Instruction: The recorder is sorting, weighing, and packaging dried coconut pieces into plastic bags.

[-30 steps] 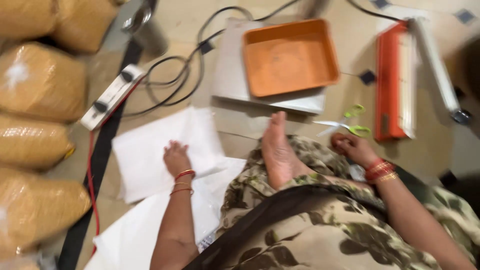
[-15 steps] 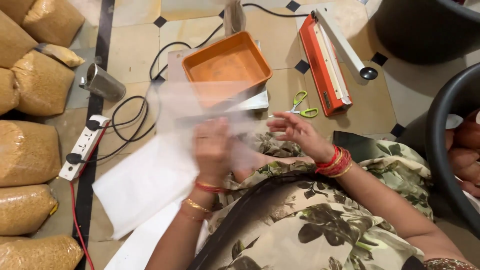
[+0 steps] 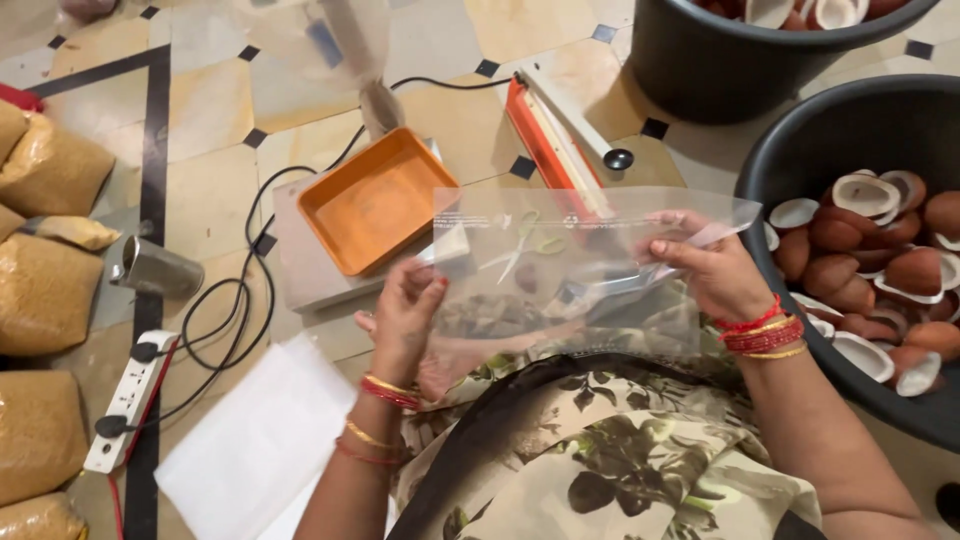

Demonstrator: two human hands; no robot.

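I sit on a tiled floor and hold a clear plastic bag [image 3: 580,262] stretched between both hands above my lap. My left hand [image 3: 402,315] pinches the bag's left edge. My right hand [image 3: 712,270] grips its upper right corner. Through the bag I can see green-handled scissors [image 3: 528,240] lying on the floor. An orange tray [image 3: 375,200] sits on a flat scale just beyond my left hand. A stack of clear bags [image 3: 255,440] lies on the floor at my left.
Black tubs [image 3: 850,130] with halved coconut shells [image 3: 880,250] stand at the right. An orange heat sealer [image 3: 550,135] lies behind the tray. Filled tan sacks [image 3: 45,290], a metal cup [image 3: 155,268] and a white power strip [image 3: 130,400] with cables line the left.
My left hand lifted a bag off the stack and both hands now spread it open in front of me. My view has swung right, bringing the coconut tubs into sight.
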